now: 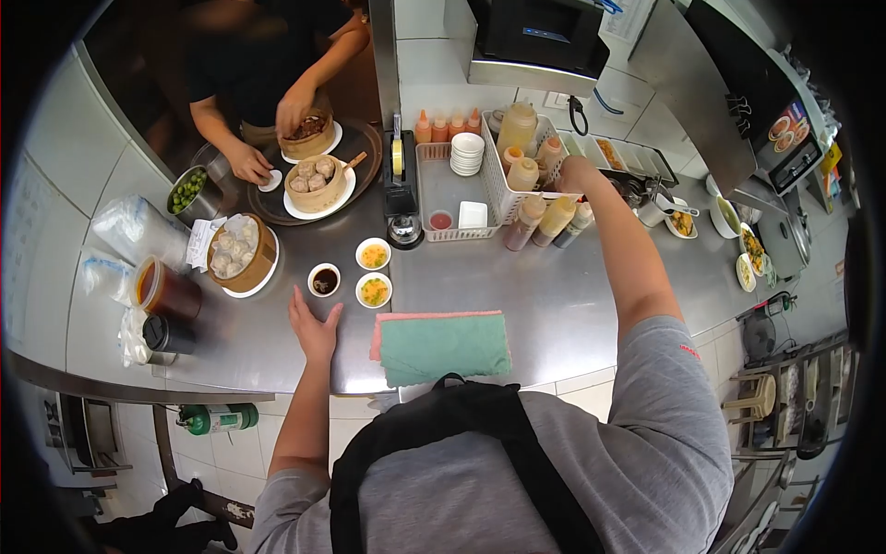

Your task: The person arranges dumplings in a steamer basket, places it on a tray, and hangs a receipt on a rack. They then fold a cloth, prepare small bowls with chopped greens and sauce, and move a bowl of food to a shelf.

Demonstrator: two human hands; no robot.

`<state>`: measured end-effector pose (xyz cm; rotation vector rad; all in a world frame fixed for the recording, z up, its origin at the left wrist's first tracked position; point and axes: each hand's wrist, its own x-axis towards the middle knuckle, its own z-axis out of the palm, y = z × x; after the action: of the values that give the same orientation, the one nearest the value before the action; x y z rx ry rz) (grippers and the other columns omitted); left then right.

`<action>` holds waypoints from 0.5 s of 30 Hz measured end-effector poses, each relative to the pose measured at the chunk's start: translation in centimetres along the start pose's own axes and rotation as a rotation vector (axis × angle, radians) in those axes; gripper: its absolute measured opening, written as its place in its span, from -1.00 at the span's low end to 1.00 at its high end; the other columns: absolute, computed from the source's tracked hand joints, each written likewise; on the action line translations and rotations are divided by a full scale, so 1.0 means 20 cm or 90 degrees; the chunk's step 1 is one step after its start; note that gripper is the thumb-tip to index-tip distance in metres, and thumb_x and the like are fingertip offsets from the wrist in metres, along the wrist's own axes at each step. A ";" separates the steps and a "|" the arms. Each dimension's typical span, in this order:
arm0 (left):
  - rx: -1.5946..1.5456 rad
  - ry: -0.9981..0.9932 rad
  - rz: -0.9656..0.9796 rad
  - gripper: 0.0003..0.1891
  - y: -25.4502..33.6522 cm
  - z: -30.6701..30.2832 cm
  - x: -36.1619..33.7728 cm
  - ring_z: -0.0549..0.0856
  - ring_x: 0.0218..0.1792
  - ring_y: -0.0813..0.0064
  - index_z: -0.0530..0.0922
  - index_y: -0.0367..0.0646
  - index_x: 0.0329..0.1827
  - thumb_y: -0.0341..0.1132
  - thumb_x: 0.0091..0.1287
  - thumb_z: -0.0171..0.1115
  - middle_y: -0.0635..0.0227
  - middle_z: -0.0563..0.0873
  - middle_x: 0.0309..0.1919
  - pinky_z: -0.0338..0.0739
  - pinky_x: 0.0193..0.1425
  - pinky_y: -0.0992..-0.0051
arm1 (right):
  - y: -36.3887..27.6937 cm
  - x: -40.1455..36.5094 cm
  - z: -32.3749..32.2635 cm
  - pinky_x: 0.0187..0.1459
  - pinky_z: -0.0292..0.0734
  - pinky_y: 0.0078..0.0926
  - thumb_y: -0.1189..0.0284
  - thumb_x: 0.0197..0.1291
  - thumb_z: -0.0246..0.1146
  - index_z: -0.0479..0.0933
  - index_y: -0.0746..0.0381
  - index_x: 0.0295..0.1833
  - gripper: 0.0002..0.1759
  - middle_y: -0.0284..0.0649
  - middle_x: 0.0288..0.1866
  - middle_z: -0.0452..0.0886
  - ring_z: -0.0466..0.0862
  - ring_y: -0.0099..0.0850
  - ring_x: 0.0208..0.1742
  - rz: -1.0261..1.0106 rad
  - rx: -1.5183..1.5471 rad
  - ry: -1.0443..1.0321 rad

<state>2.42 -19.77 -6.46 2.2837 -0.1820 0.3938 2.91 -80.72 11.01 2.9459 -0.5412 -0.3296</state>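
Observation:
My left hand (315,329) lies on the steel counter with its fingers spread, holding nothing. Just above its fingertips sits a small white dish of dark sauce (324,280). Two white cups with yellow-orange contents and green bits, an upper cup (374,254) and a lower cup (374,291), stand to its right. My right hand (576,175) reaches to the right side of a white plastic basket (499,198) of squeeze bottles. Its fingers are curled and partly hidden, and I cannot tell what they hold. Below it stand a yellow squeeze bottle (556,219) and a brownish squeeze bottle (525,222).
A folded green cloth (445,347) lies at the front edge. On the left are a bamboo steamer of dumplings (242,247) and a tub of red-brown liquid (164,287). Across the counter, another person's hands (297,109) work over a steamer on a round tray (363,187).

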 end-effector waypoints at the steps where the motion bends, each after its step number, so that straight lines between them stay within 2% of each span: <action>1: 0.002 0.000 0.003 0.04 0.01 0.00 0.00 0.36 0.44 -0.14 0.15 -0.25 0.60 -0.13 0.13 0.61 -0.17 0.33 0.45 0.26 0.52 0.08 | 0.01 -0.01 -0.01 0.05 0.65 -0.20 0.29 0.00 0.41 0.67 0.31 0.07 -0.50 0.16 -0.08 0.74 0.76 -0.01 0.00 0.000 0.003 0.001; 3: 0.053 0.011 0.017 0.01 0.01 0.00 0.00 0.38 0.43 -0.10 0.13 -0.22 0.62 -0.19 0.18 0.58 -0.13 0.32 0.43 0.36 0.47 0.13 | 0.01 -0.14 -0.13 -0.02 0.65 -0.24 0.29 -0.02 0.44 0.68 0.32 -0.01 -0.54 0.12 -0.19 0.75 0.77 -0.05 -0.08 0.038 0.130 0.074; 4: 0.057 0.010 0.019 0.01 0.02 0.00 -0.01 0.38 0.43 -0.10 0.13 -0.22 0.62 -0.19 0.18 0.58 -0.13 0.32 0.43 0.36 0.47 0.13 | 0.04 -0.19 -0.16 -0.02 0.65 -0.24 0.29 -0.02 0.44 0.68 0.32 -0.01 -0.54 0.12 -0.19 0.75 0.77 -0.05 -0.08 0.038 0.133 0.073; 6: 0.034 0.017 0.017 0.00 0.02 0.00 -0.01 0.38 0.42 -0.10 0.15 -0.21 0.61 -0.19 0.18 0.58 -0.13 0.33 0.43 0.35 0.47 0.12 | 0.12 -0.31 -0.20 -0.07 0.65 -0.21 0.31 -0.07 0.49 0.69 0.29 -0.02 -0.54 0.11 -0.19 0.75 0.77 -0.02 -0.14 0.023 0.269 0.219; 7: 0.035 0.014 0.017 0.00 0.01 0.00 -0.01 0.38 0.42 -0.10 0.15 -0.21 0.61 -0.19 0.18 0.58 -0.13 0.33 0.43 0.35 0.47 0.12 | 0.14 -0.37 -0.22 -0.07 0.65 -0.21 0.31 -0.07 0.49 0.69 0.29 -0.02 -0.54 0.11 -0.19 0.75 0.77 -0.02 -0.14 0.025 0.271 0.217; 9: 0.034 0.014 0.024 -0.02 0.01 0.00 0.00 0.38 0.42 -0.11 0.17 -0.22 0.60 -0.20 0.18 0.58 -0.13 0.34 0.42 0.34 0.47 0.11 | 0.15 -0.51 -0.26 -0.14 0.63 -0.24 0.39 -0.01 0.49 0.65 0.30 0.02 -0.56 0.07 -0.22 0.74 0.76 -0.10 -0.22 0.065 0.418 0.295; 10: 0.034 0.010 0.024 -0.02 0.02 0.00 0.00 0.38 0.42 -0.11 0.17 -0.22 0.60 -0.20 0.18 0.58 -0.13 0.34 0.42 0.34 0.47 0.11 | 0.16 -0.55 -0.26 -0.14 0.63 -0.24 0.39 -0.01 0.49 0.65 0.30 0.02 -0.56 0.07 -0.22 0.74 0.76 -0.10 -0.22 0.068 0.417 0.293; 12: 0.019 0.006 0.011 0.01 0.01 0.01 0.00 0.39 0.41 -0.12 0.18 -0.23 0.59 -0.15 0.13 0.61 -0.14 0.35 0.42 0.30 0.48 0.09 | 0.12 -0.65 -0.29 -0.11 0.63 -0.27 0.47 0.06 0.47 0.63 0.30 0.08 -0.58 0.05 -0.17 0.74 0.76 -0.15 -0.20 0.041 0.425 0.410; 14: 0.030 0.012 0.024 0.01 -0.01 0.02 0.00 0.40 0.40 -0.12 0.19 -0.23 0.58 -0.16 0.13 0.61 -0.13 0.36 0.42 0.31 0.47 0.09 | 0.05 -0.77 -0.33 -0.07 0.63 -0.31 0.49 0.08 0.47 0.63 0.29 0.09 -0.58 0.02 -0.11 0.75 0.76 -0.16 -0.15 0.088 0.443 0.391; 15: 0.039 0.022 0.037 0.00 -0.01 0.02 0.01 0.41 0.40 -0.11 0.19 -0.24 0.58 -0.16 0.13 0.61 -0.12 0.36 0.41 0.32 0.46 0.09 | 0.03 -0.80 -0.32 -0.04 0.63 -0.32 0.47 0.09 0.48 0.63 0.29 0.10 -0.58 0.01 -0.08 0.75 0.77 -0.17 -0.12 0.079 0.432 0.475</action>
<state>2.68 -19.86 -6.89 2.3351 -0.2229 0.4741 -10.39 -74.87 20.33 3.2367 -0.8159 1.1328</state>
